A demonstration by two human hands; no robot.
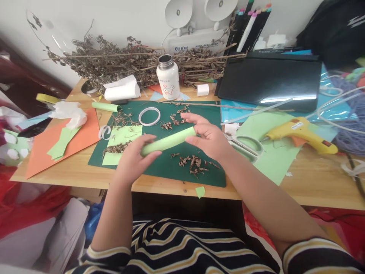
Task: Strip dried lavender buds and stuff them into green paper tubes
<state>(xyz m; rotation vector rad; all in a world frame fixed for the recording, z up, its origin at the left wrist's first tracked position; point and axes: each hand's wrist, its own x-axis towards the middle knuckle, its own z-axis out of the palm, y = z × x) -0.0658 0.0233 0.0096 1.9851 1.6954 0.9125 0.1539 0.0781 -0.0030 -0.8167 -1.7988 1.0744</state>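
A rolled tube of light green paper is held slantwise above the green cutting mat. My left hand grips its lower left end between thumb and fingers. At the upper right end, my right hand holds the rim with thumb and fingers. Crumbled dry leaves lie on the mat below the tube, with more dry leaves behind it. Left of my left hand, a flat green paper piece carries dried plant bits. A roll of clear tape rests behind the tube.
Scissors and a yellow glue gun lie on the right over green paper. A white bottle stands open at the back, before bundled dry branches. Orange paper covers the left side; a black tablet-like panel is back right.
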